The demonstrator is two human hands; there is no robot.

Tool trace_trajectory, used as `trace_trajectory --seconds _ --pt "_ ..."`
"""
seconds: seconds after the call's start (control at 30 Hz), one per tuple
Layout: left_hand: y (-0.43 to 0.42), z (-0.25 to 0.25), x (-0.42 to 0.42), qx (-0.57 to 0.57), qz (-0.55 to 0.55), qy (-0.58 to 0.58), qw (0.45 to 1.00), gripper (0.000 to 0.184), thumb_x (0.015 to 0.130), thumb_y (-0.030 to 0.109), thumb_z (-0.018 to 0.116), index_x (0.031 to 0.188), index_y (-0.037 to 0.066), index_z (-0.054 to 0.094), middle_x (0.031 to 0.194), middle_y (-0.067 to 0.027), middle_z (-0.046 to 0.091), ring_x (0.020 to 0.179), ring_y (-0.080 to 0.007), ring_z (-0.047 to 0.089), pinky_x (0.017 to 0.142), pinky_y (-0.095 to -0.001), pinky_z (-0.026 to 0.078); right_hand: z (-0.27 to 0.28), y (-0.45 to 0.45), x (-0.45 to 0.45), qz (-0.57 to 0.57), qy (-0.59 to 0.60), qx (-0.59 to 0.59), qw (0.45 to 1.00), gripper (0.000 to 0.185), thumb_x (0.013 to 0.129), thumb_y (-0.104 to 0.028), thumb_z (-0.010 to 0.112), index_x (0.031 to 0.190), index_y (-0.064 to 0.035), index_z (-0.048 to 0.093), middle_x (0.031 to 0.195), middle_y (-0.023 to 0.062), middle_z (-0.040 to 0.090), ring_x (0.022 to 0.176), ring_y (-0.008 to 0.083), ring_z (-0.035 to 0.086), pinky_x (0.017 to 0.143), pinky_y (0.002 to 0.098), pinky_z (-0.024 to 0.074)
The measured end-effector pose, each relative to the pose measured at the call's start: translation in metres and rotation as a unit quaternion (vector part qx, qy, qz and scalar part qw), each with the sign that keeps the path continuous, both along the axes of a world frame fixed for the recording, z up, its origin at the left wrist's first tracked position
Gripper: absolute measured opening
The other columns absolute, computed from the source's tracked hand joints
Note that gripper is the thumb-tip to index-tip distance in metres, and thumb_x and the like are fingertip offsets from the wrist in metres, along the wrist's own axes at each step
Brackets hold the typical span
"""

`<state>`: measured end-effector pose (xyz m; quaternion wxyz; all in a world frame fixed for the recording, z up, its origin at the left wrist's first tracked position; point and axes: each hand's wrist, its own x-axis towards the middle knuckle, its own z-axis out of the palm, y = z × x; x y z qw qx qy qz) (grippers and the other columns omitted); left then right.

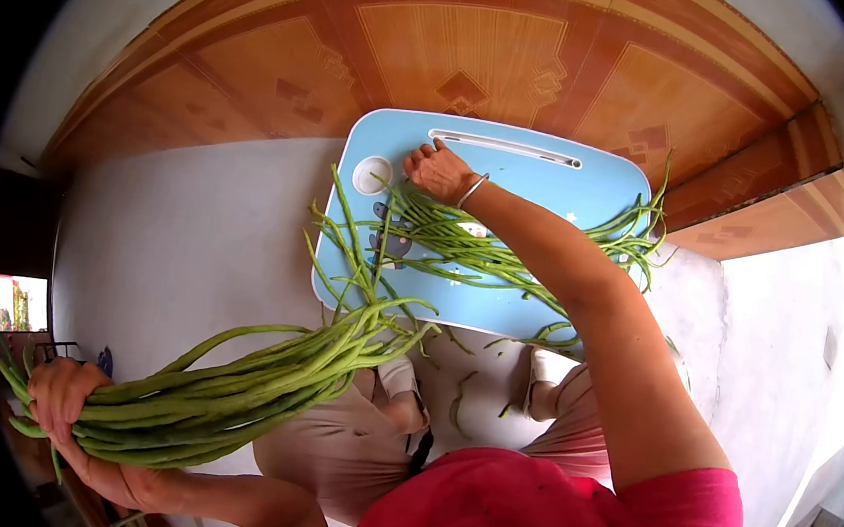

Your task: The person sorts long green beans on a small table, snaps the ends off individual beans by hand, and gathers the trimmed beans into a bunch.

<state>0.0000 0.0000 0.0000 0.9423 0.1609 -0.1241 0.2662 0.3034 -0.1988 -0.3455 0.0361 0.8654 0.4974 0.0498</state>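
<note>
My left hand [64, 398] is wrapped round one end of a thick bundle of green long beans [230, 387]. The bundle stretches rightward from my fist, and its far tips rest on the left edge of a blue folding table [528, 318]. Over the table, my right hand [440, 172] has its fingers curled, with a bracelet at the wrist. Whatever those fingers may pinch is hidden. A looser pile of long beans [464, 242] lies across the tabletop just below that hand and under my forearm, some tips hanging past the right edge.
The table has a round white cup recess [372, 175] and a long slot [507, 149]. Behind it stands a brown tiled wall [460, 56]. Bean scraps [460, 407] lie on the grey floor [184, 233] between my feet.
</note>
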Motion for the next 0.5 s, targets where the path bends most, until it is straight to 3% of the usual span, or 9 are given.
trace_trajectory --seconds 0.07,0.13,0.17,0.27,0.37,0.5 --pt "0.000 0.001 0.000 0.018 0.013 0.012 1.000 0.019 0.082 -0.010 0.041 0.082 0.008 0.040 0.077 -0.0012 0.038 0.065 -0.0116 0.036 0.065 -0.0268 0.035 0.024 -0.022 -0.018 0.006 0.047 0.057 0.997 0.021 0.080 -0.010 0.051 0.098 0.0024 0.050 0.081 0.0196 0.064 0.071 0.0316 0.067 0.060 0.0397 0.0540" --pt "-0.001 0.005 0.000 0.015 0.019 0.013 1.000 0.019 0.081 -0.011 0.042 0.082 0.008 0.040 0.076 -0.0011 0.038 0.065 -0.0113 0.037 0.065 -0.0267 0.035 0.029 -0.050 -0.043 0.022 0.043 0.047 0.998 0.018 0.079 -0.008 0.051 0.092 0.0041 0.048 0.077 0.0209 0.063 0.067 0.0317 0.066 0.055 0.0383 0.0528" --pt "-0.002 0.002 0.001 0.010 0.018 0.006 1.000 0.019 0.081 -0.011 0.042 0.082 0.008 0.040 0.076 -0.0011 0.038 0.065 -0.0112 0.037 0.065 -0.0266 0.034 0.023 -0.066 -0.051 0.012 0.049 0.054 0.997 0.018 0.078 -0.008 0.051 0.091 0.0039 0.048 0.076 0.0206 0.062 0.066 0.0319 0.066 0.056 0.0389 0.0528" --pt "-0.007 0.002 0.005 0.001 0.010 0.002 1.000 0.020 0.081 -0.012 0.042 0.082 0.008 0.040 0.076 -0.0011 0.038 0.066 -0.0111 0.037 0.065 -0.0266 0.034 0.010 -0.116 -0.081 -0.015 0.074 0.082 0.994 0.021 0.080 -0.008 0.051 0.096 0.0042 0.048 0.086 0.0207 0.059 0.084 0.0304 0.063 0.062 0.0369 0.0537" --pt "-0.014 -0.004 0.012 0.016 0.042 0.006 0.999 0.030 0.073 -0.016 0.045 0.093 0.006 0.040 0.077 -0.0015 0.039 0.064 -0.0128 0.039 0.064 -0.0265 0.037 -0.003 -0.141 -0.104 -0.026 0.058 0.157 0.986 0.022 0.081 -0.009 0.050 0.098 0.0040 0.048 0.099 0.0209 0.058 0.097 0.0306 0.059 0.069 0.0367 0.0538" --pt "-0.023 -0.006 0.019 0.020 0.033 0.022 0.999 0.028 0.075 -0.015 0.045 0.092 0.007 0.041 0.077 -0.0012 0.039 0.064 -0.0118 0.039 0.065 -0.0265 0.037 0.006 -0.157 -0.123 -0.030 0.038 0.171 0.984 0.023 0.079 -0.009 0.054 0.098 0.0024 0.052 0.110 0.0198 0.058 0.105 0.0312 0.057 0.080 0.0368 0.0517"
